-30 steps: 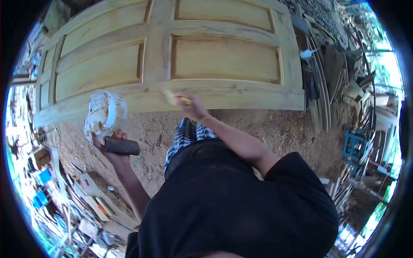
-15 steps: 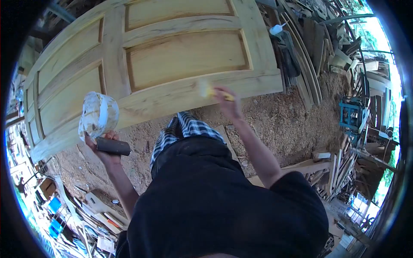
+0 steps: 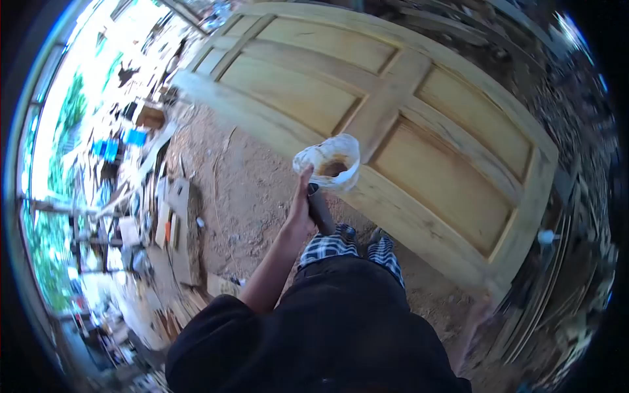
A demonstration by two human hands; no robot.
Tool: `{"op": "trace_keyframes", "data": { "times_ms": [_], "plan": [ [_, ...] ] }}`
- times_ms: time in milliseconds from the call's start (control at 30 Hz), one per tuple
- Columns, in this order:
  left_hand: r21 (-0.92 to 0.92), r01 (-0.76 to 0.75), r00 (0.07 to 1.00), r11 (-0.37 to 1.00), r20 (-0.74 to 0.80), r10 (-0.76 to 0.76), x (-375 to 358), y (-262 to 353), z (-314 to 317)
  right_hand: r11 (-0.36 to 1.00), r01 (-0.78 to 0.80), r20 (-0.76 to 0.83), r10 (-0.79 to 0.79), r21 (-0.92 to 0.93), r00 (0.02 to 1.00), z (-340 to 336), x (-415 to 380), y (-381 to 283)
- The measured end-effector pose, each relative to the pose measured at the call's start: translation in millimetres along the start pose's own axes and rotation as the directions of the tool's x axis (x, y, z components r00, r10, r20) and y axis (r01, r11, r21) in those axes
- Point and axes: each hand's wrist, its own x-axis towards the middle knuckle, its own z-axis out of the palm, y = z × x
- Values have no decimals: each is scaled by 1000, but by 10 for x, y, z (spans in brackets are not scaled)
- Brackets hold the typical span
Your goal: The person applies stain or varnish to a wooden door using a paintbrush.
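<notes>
My left hand is wrapped round a dark cylinder and the side of a whitish, plastic-lined container, whose open top shows brown liquid inside. The container is held over the near edge of a large wooden panelled door. At the door's lower right corner my right hand is smeared by motion, so its fingers and anything in them cannot be made out.
Boards and scrap wood lie on the dirt floor at the left, with blue objects farther up. Long thin strips and a small white bottle are at the right.
The view has turned, so the door now slants down to the right. My right hand, which held a yellow-handled brush over the door's edge, now appears at its lower right corner. My left hand keeps its hold.
</notes>
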Motion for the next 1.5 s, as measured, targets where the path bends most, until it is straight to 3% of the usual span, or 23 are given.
{"op": "trace_keyframes", "data": {
  "times_ms": [33, 67, 133, 167, 200, 267, 300, 367, 400, 500, 567, 600, 667, 733, 800, 867, 900, 967, 1167, 1333, 1433, 1467, 1500],
  "plan": [
    [-2, 38, 999, 999, 0, -38, -76, 13, -114, 913, 161, -71, -145, 374, 987, 514, -116, -48],
    [14, 71, 997, 997, -7, -71, 120, -170, 305, 664, 284, -163, -240, 692, 957, 978, 341, -145],
    [-16, 83, 995, 996, 63, -82, 257, -217, 55, 846, 497, 52, -515, 193, 856, 957, 24, -1494],
    [-26, 105, 986, 994, 132, -101, 283, -236, -47, 695, 635, 88, -695, 339, 714, 510, -80, -2300],
    [-63, 134, 982, 989, 141, -124, 292, -201, -162, 536, 711, -144, -744, 456, 653, 487, -255, -2817],
    [-117, 40, 997, 992, 68, -32, 315, -174, -302, 608, 145, 395, -659, 780, 640, 294, -463, -3520],
    [-148, -60, 998, 987, -3, 60, 323, -100, -403, 606, 152, 397, -669, 781, 629, 343, -453, -3677],
    [-125, -159, 987, 979, -22, 157, 294, 137, -686, 485, 423, 59, -707, 765, 705, 431, -447, -3907],
    [-150, -198, 978, 969, -92, 186, 352, 248, -824, 498, 432, 61, -705, 752, 707, 454, -447, -4010],
    [-297, -131, 989, 946, -101, 105, 527, 562, -1412, 803, 563, 344, -594, 196, 727, 472, -322, -4170],
    [-245, -317, 943, 916, -184, 277, 695, 749, -1679, 686, 727, 463, -653, 28, 599, 844, -675, -4474],
    [-282, -274, 953, 919, -209, 219, 702, 841, -1863, 467, 850, 247, -877, 242, 412, 1125, -867, -4566],
    [-326, -218, 963, 920, -226, 149, 681, 1018, -2070, 332, 832, 202, -942, 445, 268, 1077, -1366, -5197],
    [-309, -277, 941, 910, -276, 193, 687, 1219, -2160, 262, 617, 114, -956, 742, 270, 1185, -1710, -5710],
    [-312, -261, 946, 913, -272, 177, 745, 1363, -2285, 373, 235, 291, -901, 897, 321, 1145, -1761, -6040],
    [-300, -295, 933, 907, -295, 206, 750, 1510, -2313, 275, 419, 86, -905, 866, 416, 1128, -1400, -6168],
    [-323, -250, 952, 913, -252, 171, 784, 1591, -2419, 189, 597, -199, -829, 780, 522, 1364, -1126, -6194],
    [-304, -276, 937, 912, -295, 186, 819, 1672, -2530, 467, 483, -43, -684, 741, 728, 1287, -553, -6263],
    [-306, -227, 945, 925, -298, 133, 967, 1659, -2733, 567, 646, -257, -616, 511, 745, 1979, 392, -6248],
    [-299, -185, 965, 936, -236, 116, 1105, 1634, -2713, 588, 745, -32, -778, 315, 627, 1755, -176, -6142],
    [-350, -202, 965, 915, -233, 124, 1189, 1631, -2575, 658, 662, 146, -740, 358, 656, 1520, -397, -6284],
    [-351, -205, 962, 914, -246, 121, 1202, 1653, -2500, 666, 130, 370, -554, 734, 746, 1472, -304, -6318],
    [-350, -204, 961, 914, -251, 118, 1249, 1654, -2524, 425, -479, 637, -422, 768, 646, 1428, -243, -6330]
  ]
}}
